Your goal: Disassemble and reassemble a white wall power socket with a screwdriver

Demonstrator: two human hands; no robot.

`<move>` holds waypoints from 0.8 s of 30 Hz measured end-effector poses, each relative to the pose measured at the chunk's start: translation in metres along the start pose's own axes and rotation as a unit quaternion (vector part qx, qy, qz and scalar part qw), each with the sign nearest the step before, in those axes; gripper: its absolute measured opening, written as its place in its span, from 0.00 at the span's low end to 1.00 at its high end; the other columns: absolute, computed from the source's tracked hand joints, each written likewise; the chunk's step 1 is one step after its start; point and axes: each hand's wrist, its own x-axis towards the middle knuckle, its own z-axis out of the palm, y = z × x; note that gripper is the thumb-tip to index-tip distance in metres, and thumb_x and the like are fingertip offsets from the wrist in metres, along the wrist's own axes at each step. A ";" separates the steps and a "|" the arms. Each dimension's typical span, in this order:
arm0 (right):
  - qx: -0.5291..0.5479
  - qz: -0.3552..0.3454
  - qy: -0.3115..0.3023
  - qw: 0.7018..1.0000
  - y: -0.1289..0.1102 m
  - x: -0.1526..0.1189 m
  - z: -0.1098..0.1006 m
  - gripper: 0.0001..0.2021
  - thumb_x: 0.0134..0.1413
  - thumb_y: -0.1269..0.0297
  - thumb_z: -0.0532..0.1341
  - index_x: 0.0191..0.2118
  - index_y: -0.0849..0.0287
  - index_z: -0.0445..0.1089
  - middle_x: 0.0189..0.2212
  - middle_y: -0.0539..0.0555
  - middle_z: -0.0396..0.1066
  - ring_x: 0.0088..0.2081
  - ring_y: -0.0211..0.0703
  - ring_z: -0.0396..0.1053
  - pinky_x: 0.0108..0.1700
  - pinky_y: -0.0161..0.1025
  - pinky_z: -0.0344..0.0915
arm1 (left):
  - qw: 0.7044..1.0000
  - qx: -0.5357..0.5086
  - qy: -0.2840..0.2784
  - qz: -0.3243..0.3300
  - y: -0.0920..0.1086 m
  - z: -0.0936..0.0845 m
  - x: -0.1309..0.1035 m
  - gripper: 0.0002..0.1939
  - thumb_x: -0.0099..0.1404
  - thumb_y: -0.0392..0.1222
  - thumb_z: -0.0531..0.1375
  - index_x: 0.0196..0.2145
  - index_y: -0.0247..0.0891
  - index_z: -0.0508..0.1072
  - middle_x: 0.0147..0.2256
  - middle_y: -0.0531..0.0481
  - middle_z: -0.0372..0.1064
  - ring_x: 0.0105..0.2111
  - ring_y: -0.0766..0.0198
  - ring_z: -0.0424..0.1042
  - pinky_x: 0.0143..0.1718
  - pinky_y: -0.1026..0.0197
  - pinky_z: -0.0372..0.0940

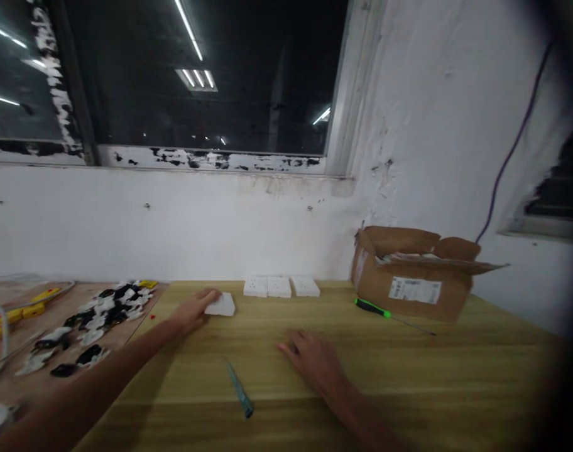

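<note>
My left hand (195, 311) reaches over the left part of the wooden table (286, 414), its fingers closed on the left edge of a white wall socket plate (222, 304). Three more white socket plates stand in a row by the wall: one on the left (255, 287), one in the middle (279, 287) and one on the right (305, 286). My right hand (312, 361) rests low over the middle of the table, fingers apart, holding nothing. Between my forearms lies a teal utility knife (240, 390).
A green-and-black screwdriver (374, 307) lies before an open cardboard box (413, 282) at the right. On the adjoining brown surface at left are a heap of black and white plastic parts (110, 307) and yellow power strips (17, 317). A wall with a window closes off the back.
</note>
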 end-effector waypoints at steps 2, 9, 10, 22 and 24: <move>0.001 0.012 0.003 1.000 0.015 -0.002 0.013 0.12 0.64 0.57 0.57 0.37 0.58 0.75 0.36 0.56 0.76 0.37 0.49 0.75 0.38 0.40 0.67 | 0.999 0.029 -0.019 0.005 -0.029 0.007 0.020 0.34 0.50 0.26 0.52 0.57 0.32 0.62 0.59 0.36 0.62 0.57 0.48 0.65 0.57 0.46 0.62; 0.013 0.033 0.010 0.999 0.024 -0.001 0.024 0.13 0.64 0.57 0.54 0.37 0.56 0.72 0.37 0.54 0.73 0.37 0.45 0.73 0.36 0.38 0.64 | 0.994 0.092 -0.041 0.048 -0.038 0.021 0.094 0.28 0.58 0.33 0.53 0.58 0.34 0.64 0.62 0.40 0.58 0.63 0.51 0.56 0.65 0.47 0.49; 0.012 0.034 0.010 0.999 0.024 0.000 0.023 0.13 0.64 0.58 0.54 0.36 0.57 0.73 0.37 0.54 0.73 0.36 0.45 0.73 0.35 0.37 0.64 | 0.993 0.096 -0.039 0.058 -0.025 0.031 0.110 0.28 0.60 0.36 0.54 0.59 0.35 0.62 0.62 0.41 0.57 0.62 0.51 0.56 0.65 0.47 0.49; -0.007 0.063 0.074 0.995 0.021 -0.009 0.010 0.12 0.61 0.59 0.56 0.35 0.58 0.74 0.33 0.54 0.75 0.29 0.47 0.74 0.30 0.40 0.64 | 0.980 0.149 -0.102 0.079 0.133 0.140 0.244 0.29 0.69 0.53 0.57 0.62 0.37 0.59 0.63 0.38 0.54 0.62 0.43 0.56 0.60 0.35 0.52; -0.004 0.096 0.091 0.991 0.024 -0.014 0.005 0.14 0.63 0.60 0.53 0.37 0.60 0.74 0.35 0.57 0.75 0.30 0.47 0.74 0.31 0.40 0.63 | 0.979 0.150 -0.115 0.078 0.151 0.136 0.235 0.24 0.70 0.48 0.58 0.59 0.38 0.63 0.61 0.40 0.58 0.58 0.47 0.62 0.57 0.37 0.58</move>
